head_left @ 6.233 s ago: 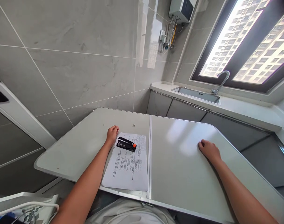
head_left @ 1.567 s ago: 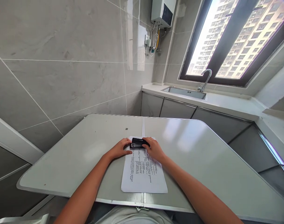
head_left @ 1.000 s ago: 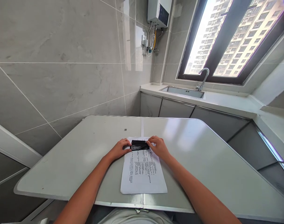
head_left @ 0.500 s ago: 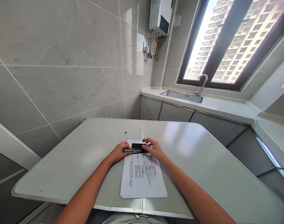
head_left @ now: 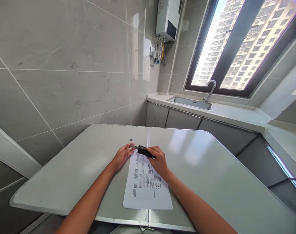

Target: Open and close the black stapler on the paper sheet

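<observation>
A black stapler is held above the top end of a printed sheet of paper. My right hand is wrapped around its black body from the right. At the stapler's left end a metal part sticks out, and my left hand has its thumb and fingers around that tip. The paper lies flat on the table, its upper part partly covered by the stapler and my right hand. Just beyond my left fingertips lie small strips of staples.
The pale folding table has a metal seam down its middle and a metal front edge. Behind it stand a counter with a sink and a faucet. A water heater hangs on the tiled wall beside a window.
The stapler has turned from lying open and level over the paper to slanting, with its metal end at my left fingers. My right hand now wraps its body.
</observation>
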Demonstrator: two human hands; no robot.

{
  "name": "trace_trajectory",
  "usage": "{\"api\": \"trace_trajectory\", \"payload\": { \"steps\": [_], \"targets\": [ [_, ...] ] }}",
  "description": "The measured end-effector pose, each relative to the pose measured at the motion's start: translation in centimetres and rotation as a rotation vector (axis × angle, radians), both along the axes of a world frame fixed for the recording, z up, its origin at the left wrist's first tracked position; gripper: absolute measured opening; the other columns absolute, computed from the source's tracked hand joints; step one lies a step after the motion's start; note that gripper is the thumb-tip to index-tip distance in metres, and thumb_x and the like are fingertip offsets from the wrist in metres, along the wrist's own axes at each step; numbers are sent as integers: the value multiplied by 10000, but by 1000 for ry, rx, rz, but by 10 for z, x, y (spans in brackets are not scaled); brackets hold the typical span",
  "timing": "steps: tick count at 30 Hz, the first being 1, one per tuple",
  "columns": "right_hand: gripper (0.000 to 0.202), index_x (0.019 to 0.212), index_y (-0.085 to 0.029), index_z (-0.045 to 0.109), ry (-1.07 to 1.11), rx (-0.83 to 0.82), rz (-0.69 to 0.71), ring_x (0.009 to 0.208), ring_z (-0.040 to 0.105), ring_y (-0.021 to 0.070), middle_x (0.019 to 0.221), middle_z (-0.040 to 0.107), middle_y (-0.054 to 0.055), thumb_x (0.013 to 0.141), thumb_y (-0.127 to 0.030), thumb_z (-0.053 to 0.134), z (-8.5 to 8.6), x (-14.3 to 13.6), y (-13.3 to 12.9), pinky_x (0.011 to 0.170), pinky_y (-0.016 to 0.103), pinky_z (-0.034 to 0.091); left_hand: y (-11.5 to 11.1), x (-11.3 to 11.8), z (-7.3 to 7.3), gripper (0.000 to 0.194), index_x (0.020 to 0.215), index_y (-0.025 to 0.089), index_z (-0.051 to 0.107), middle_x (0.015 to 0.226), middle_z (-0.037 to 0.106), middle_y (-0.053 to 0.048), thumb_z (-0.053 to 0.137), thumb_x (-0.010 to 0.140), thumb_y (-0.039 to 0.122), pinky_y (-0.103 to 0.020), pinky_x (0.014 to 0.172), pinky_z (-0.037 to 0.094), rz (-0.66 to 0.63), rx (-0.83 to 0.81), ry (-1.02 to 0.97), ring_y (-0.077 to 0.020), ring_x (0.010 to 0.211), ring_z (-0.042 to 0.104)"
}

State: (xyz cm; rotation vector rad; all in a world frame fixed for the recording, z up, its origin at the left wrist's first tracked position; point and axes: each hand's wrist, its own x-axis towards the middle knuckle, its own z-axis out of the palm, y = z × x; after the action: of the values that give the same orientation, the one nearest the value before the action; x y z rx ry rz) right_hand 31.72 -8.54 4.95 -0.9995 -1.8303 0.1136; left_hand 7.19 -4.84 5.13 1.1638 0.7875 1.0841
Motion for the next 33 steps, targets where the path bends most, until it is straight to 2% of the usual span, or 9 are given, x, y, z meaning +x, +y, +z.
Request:
{"api": "trace_trajectory", "payload": {
  "steps": [3, 5, 11, 13, 16, 18, 21, 24, 33],
  "targets": [
    [405, 1208, -275, 703, -262, 300, 41, 989, 659, 211, 1107, 760, 51, 932, -21, 549, 1, -5, -4, 906, 397, 521, 0, 1, -1, 493, 1243, 103, 680, 1303, 663, -202, 521, 1025, 516, -438, 1119, 461, -163, -215, -248, -288, 1235, 633],
    [390, 1235, -274, 685, -390, 386, 66, 1006, 669, 203, 1121, 758, 53, 965, -30, 542, 2, -6, -6, 925, 394, 519, 0, 1, -4, 402, 1203, 70, 691, 1224, 699, -211, 543, 1034, 403, -419, 1080, 499, -220, -270, -302, -276, 1165, 674],
    [371, 1275, -318, 672, -461, 327, 147, 1074, 670, 203, 1166, 749, 39, 1019, -96, 522, 4, -3, -9, 977, 403, 522, 2, 0, -5, 240, 1155, 36, 711, 1187, 709, -192, 574, 1001, 160, -332, 1083, 527, -120, -307, -398, -221, 1154, 683],
    [402, 1265, -322, 689, -389, 274, 119, 1072, 665, 214, 1168, 750, 39, 1000, -76, 514, 4, -3, -8, 982, 423, 522, 4, 1, -5, 215, 1118, 20, 710, 1166, 705, -207, 569, 989, 118, -316, 1055, 546, -88, -335, -408, -218, 1137, 688],
    [420, 1208, -295, 733, -128, 118, -45, 1054, 656, 257, 1114, 758, 67, 925, -54, 538, 2, -3, -4, 955, 474, 526, 7, 0, -6, 171, 1033, 35, 701, 1056, 708, -185, 548, 990, 97, -270, 868, 605, 95, -370, -386, -168, 926, 714],
    [360, 1150, -273, 757, 68, -91, -98, 1017, 667, 273, 1062, 764, 71, 868, -103, 613, 2, 0, -1, 916, 469, 540, 9, -2, -8, 156, 967, 68, 682, 883, 672, -105, 550, 1005, 142, -213, 639, 570, 199, -371, -372, -101, 678, 634],
    [294, 1069, -244, 776, 268, -483, 14, 937, 700, 258, 1020, 774, 50, 781, -206, 733, 0, 8, 1, 860, 414, 560, 10, -4, -7, 199, 884, 98, 642, 689, 493, 8, 555, 1010, 226, -186, 442, 405, 168, -391, -411, -60, 497, 431],
    [306, 1016, -212, 789, 324, -672, 116, 916, 706, 246, 993, 779, 43, 711, -239, 784, -2, 17, 4, 855, 383, 551, 8, -4, -2, 149, 910, 91, 644, 694, 432, 16, 537, 955, 185, -207, 450, 391, 85, -450, -464, -76, 519, 415],
    [340, 1003, -193, 792, 250, -709, 127, 865, 693, 241, 939, 768, 46, 682, -300, 828, -7, 30, 15, 817, 372, 539, -8, 0, 12, 312, 1089, 63, 715, 940, 590, -98, 588, 806, 28, -239, 657, 471, -135, -261, -323, -117, 748, 531]
  ]
}}
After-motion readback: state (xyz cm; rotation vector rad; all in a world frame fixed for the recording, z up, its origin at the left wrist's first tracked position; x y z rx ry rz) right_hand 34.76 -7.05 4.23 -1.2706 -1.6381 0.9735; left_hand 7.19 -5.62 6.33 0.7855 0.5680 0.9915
